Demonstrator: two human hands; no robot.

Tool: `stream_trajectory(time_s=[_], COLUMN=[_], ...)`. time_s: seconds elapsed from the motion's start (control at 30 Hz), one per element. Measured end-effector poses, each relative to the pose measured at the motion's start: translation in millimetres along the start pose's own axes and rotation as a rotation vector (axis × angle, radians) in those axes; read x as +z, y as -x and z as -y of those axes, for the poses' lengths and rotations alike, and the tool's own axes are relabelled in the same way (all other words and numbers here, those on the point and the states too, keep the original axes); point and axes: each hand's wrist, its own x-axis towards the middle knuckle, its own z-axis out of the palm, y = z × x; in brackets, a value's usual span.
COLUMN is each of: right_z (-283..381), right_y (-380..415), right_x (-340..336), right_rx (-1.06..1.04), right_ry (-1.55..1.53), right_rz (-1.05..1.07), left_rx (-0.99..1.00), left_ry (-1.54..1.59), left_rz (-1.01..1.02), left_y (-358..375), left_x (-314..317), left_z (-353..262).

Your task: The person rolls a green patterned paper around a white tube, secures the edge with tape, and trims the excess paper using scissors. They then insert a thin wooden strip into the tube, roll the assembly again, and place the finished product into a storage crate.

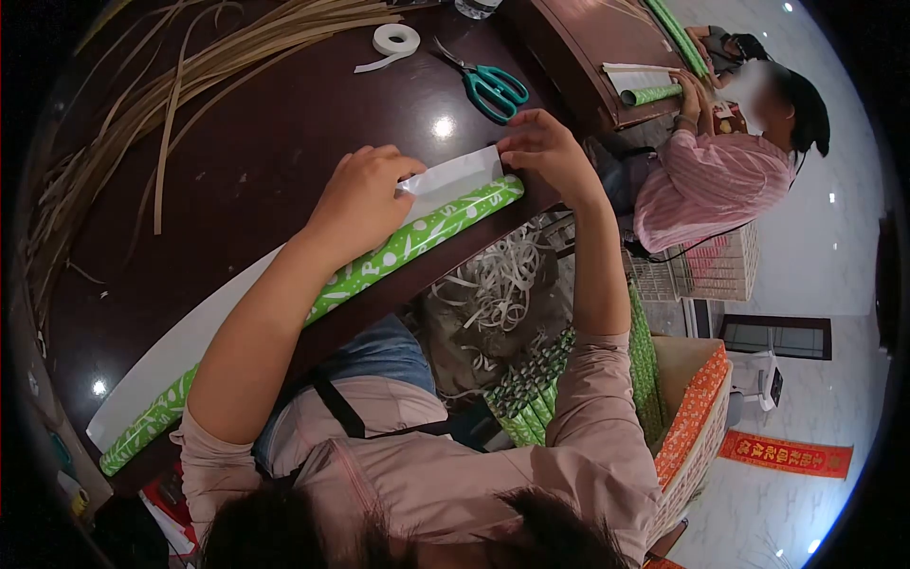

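A long roll of green wrapping paper (431,230) with a white print lies along the near edge of the dark table. Its white underside (455,180) shows as a flap on the far side. My left hand (365,199) is closed on the flap near the middle, with thumb and forefinger at the white paper. At the roll's right end, my right hand (555,156) has its fingertips bent together at the flap's corner. Beyond the hands lie teal-handled scissors (493,90), blades partly apart, and a white tape roll (396,40) with a loose end.
Long tan strips (171,95) cover the table's far left. White ribbon scraps (498,280) fill a bag below the table edge. Several green patterned rolls (531,403) stand beside my right arm. At another table (578,66), a person in a pink striped shirt (711,180) handles a green roll.
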Motion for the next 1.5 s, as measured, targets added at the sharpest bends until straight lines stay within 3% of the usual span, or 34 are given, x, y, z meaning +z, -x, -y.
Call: stream_trajectory(time_s=[0.47, 0.73, 0.97, 1.03, 1.5], right_z=[-18.1, -7.1, -6.5, -6.7, -3.8], right_y=[-0.6, 0.8, 5.4, 7.9, 16.9], right_x=[22.8, 41.8, 53.8, 59.1, 75.4], right_rx=[-0.128, -0.315, -0.424, -0.551, -0.523], right_ry=[0.197, 0.649, 0.890, 0.968, 1.102], right_rz=[-0.203, -0.356, -0.369, -0.375, -0.311], left_rx=[-0.004, 0.031, 0.017, 0.013, 0.023], left_ry=[-0.015, -0.023, -0.033, -0.035, -0.012], left_rz=[0.000, -0.006, -0.010, -0.003, -0.020], left_y=[2.6, -3.9, -6.7, -7.8, -6.4], left_x=[1.1, -3.6, -5.7, -6.9, -2.4], left_z=[1.3, 5.5, 6.2, 6.5, 10.3])
